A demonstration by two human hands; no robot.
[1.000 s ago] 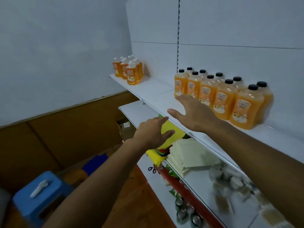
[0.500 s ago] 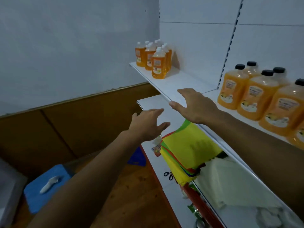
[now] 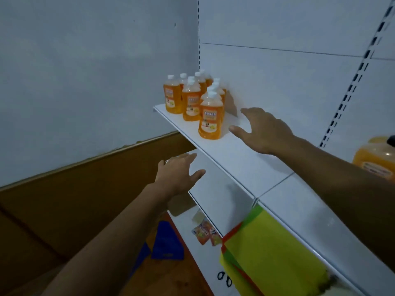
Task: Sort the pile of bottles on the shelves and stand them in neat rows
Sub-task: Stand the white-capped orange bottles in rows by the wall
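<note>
Bottles: small orange bottles [image 3: 192,97] with white caps stand upright in a loose cluster at the far left end of the upper shelf [image 3: 245,165], close to the back panel; rows ragged, front one [image 3: 210,116] set nearer the shelf's front edge than the rest.
Right hand: right hand [image 3: 264,131] reaches over the shelf just right of the front bottle, fingers spread and relaxed, thumb pointing at it, holding nothing; cannot tell whether the thumb tip has touched.
Left hand: left hand [image 3: 178,174] lower, below the shelf's front lip, fingers straight and loosely apart, empty.
Large bottle: one bigger orange bottle [image 3: 376,157] with a dark cap shows at the right edge, well apart from the cluster.
Lower shelf: yellow and green cloths [image 3: 273,248] stacked at near right; small packets [image 3: 205,231] lie further left.
Risk, topple: bottles look tall and narrow-based; a sideways sweep from the open right hand would likely knock the front one into its neighbours, domino fashion.
Risk, edge: front bottle sits close to the lip; a push leftward or outward could send it off, and the left hand is too low to steady it.
Risk, reach: a grab for the rear bottles would mean passing over the caps, and a sleeve or wrist could clip them.
</note>
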